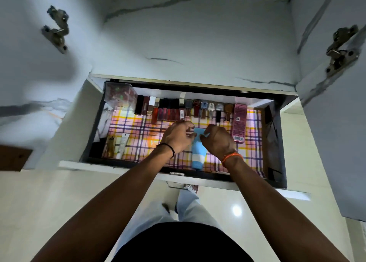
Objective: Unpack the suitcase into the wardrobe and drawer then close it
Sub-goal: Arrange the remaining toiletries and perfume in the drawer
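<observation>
Head view: both hands, left (178, 135) and right (216, 140), pinched a blue tube (198, 154) mid-drawer (93, 123); a nudge risked toppling the bottle row (186, 108) along the back edge.

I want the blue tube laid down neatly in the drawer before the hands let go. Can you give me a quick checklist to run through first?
1. Drawer pulled open enough: ok.
2. Blue tube is over the checked liner, not over other items: ok.
3. Both hands on the tube: the left hand and right hand are at its far end; the exact grip cannot be told.
4. Tube clear of the row of small bottles at the back: cannot tell, the hands hide the gap.
5. Clear of the pink box on the right: ok.
</observation>
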